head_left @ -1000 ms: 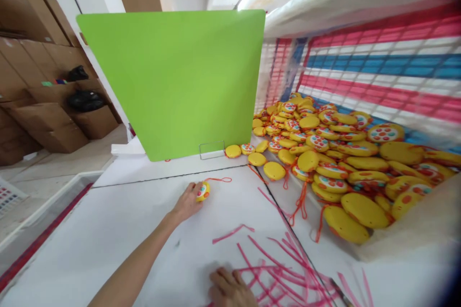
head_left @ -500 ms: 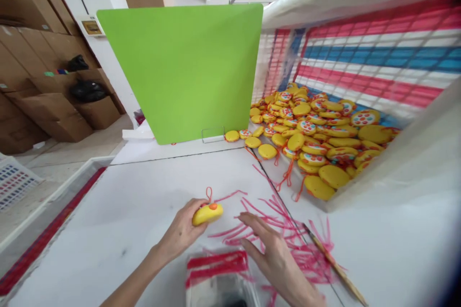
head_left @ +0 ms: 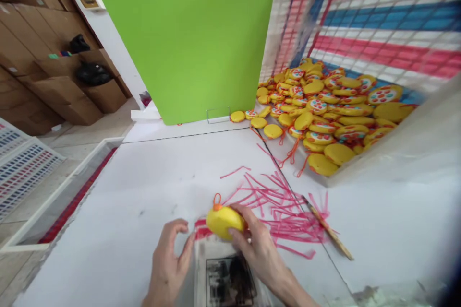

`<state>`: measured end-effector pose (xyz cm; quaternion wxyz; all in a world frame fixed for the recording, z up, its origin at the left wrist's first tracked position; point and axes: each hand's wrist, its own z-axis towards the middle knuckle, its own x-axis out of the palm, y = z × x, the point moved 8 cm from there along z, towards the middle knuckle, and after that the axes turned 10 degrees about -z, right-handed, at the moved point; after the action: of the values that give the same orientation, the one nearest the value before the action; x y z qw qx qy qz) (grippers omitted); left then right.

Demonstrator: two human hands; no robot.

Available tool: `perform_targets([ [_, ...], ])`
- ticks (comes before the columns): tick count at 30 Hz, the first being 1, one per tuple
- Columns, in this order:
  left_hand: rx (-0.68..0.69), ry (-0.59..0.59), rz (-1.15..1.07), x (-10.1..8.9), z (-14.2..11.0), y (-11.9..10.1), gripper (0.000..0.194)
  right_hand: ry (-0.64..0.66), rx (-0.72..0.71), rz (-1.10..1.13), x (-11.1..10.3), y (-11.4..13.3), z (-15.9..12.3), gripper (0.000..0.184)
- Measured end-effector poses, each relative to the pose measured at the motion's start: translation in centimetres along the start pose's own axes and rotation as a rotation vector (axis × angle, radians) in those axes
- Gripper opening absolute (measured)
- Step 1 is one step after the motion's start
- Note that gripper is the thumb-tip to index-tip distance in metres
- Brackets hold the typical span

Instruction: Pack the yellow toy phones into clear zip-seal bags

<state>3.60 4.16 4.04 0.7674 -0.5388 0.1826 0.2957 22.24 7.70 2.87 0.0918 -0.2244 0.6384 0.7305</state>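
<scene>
Between the thumb and fingers of my right hand [head_left: 261,244] is a yellow rounded toy [head_left: 224,222] with an orange knob and an orange cord loop at its top. It is held tilted above a pale box [head_left: 201,268] that has red strips along its far edge and a dark framed panel. To the left of the toy, my left hand [head_left: 169,256] holds nothing, its thumb and fingers apart. Pink-red strips [head_left: 284,201] lie scattered beyond and right of my right hand. On them rests a thin brush-like stick [head_left: 329,230] with a dark tip.
A pile of similar yellow toys [head_left: 324,120], some with dotted faces, spills from a mesh-sided bin at the right. A green board [head_left: 183,43] stands upright at the table's back. A white-rimmed crate [head_left: 82,168] is at the left edge, with cardboard boxes [head_left: 54,86] behind.
The yellow toy has passed from my left hand to my right and moved nearer, over the pale box. My left hand has let go and drawn back. The view has tipped downward.
</scene>
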Motion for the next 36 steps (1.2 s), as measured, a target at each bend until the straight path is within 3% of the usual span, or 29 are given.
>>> perform_targets([
  [3, 0.165, 0.192, 0.061, 4.8, -2.9, -0.2, 0.014, -0.007, 0.142, 0.201, -0.6, -1.8, 1.2, 0.044],
  [6, 0.315, 0.157, 0.258, 8.5, -4.8, -0.4, 0.025, -0.027, 0.221, 0.357, -1.5, -2.4, 2.0, 0.051],
  [9, 0.356, 0.099, 0.353, 10.4, -5.2, 0.0, 0.034, -0.082, 0.281, 0.469, -2.3, -2.8, 2.0, 0.045],
  [14, 0.280, 0.180, 0.229, 11.1, -4.9, 0.4, 0.025, -0.054, 0.372, 0.542, -1.5, -4.0, 0.6, 0.044],
  [17, 0.270, 0.192, 0.194, 10.9, -5.0, 0.0, 0.023, 0.088, 0.331, 0.324, -0.2, -4.5, 0.0, 0.043],
  [20, 0.251, 0.209, 0.138, 10.7, -5.1, -0.3, 0.020, 0.197, 0.203, 0.012, 0.8, -4.9, 0.6, 0.037],
  [23, 0.227, 0.227, 0.099, 10.5, -5.3, -0.3, 0.022, 0.089, 0.090, -0.286, -0.1, -5.1, 2.9, 0.032],
  [26, 0.269, 0.176, 0.142, 10.1, -5.4, -0.4, 0.023, -0.062, 0.044, -0.414, -2.0, -4.8, 5.1, 0.032],
  [30, 0.320, 0.091, 0.277, 9.9, -5.4, -0.1, 0.027, -0.005, 0.134, -0.234, -2.7, -5.0, 5.7, 0.036],
  [36, 0.311, 0.141, 0.272, 10.4, -4.8, -0.2, 0.025, 0.118, 0.341, 0.278, -0.6, -5.2, 2.3, 0.043],
])
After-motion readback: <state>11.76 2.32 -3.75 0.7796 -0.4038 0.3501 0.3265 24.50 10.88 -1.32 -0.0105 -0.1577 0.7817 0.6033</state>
